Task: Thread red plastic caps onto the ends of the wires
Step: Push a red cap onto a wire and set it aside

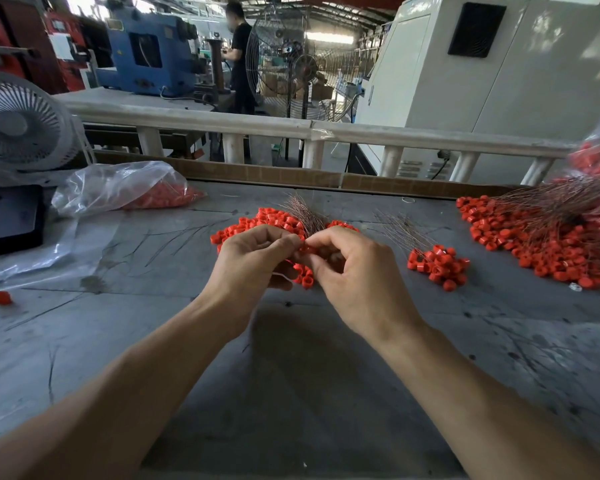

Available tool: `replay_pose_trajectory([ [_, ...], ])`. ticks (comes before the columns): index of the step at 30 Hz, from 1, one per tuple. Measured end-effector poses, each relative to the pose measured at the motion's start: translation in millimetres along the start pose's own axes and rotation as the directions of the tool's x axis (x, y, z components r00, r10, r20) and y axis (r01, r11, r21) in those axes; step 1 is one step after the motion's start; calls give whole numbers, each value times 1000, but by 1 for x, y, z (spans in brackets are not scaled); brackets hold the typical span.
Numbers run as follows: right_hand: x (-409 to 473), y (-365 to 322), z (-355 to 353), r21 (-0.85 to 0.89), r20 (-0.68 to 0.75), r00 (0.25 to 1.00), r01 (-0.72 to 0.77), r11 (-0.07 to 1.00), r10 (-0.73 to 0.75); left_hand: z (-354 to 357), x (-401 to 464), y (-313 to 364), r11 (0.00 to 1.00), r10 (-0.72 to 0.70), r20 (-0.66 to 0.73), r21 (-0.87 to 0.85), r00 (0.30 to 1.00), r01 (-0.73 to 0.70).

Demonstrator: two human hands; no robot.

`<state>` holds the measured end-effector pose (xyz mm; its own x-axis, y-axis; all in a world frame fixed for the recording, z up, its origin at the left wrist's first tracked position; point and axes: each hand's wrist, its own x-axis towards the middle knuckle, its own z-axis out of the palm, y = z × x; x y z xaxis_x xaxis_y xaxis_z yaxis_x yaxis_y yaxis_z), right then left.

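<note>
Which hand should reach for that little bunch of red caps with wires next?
Probably the right hand. The small bunch of red plastic caps on thin wires lies on the grey table just to its right, with nothing between. The left hand would have to cross over it.

Glossy red plastic caps [437, 263] — thin coppery metal wires [303, 211] — scratched matt grey table [309, 375].
</note>
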<state>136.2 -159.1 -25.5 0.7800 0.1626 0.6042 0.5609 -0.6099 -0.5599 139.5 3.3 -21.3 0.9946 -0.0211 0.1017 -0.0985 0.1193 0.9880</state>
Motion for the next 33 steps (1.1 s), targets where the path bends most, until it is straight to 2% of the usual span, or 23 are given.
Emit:
replay_pose_trajectory([
  [4,-1,0,0,12,-39,999,-12,1000,13,-1,0,0,999,-19,13,-25,1000,19],
  [13,0,3,0,-52,57,998,-31,998,34,-16,8,14,986,11,-198,-162,980,-44],
  [19,0,3,-6,13,117,991,-74,997,72,-28,12,17,967,3,-212,-249,977,-57],
  [27,4,7,-14,5,195,977,-92,996,90,-29,16,13,964,2,-221,-257,975,-61],
  [30,2,3,-12,1,240,969,-62,998,60,-25,16,10,965,-23,-281,-255,959,-52],
  [33,0,-7,-4,-35,298,954,37,999,-25,-21,16,10,965,-48,-361,-259,931,-51],
])
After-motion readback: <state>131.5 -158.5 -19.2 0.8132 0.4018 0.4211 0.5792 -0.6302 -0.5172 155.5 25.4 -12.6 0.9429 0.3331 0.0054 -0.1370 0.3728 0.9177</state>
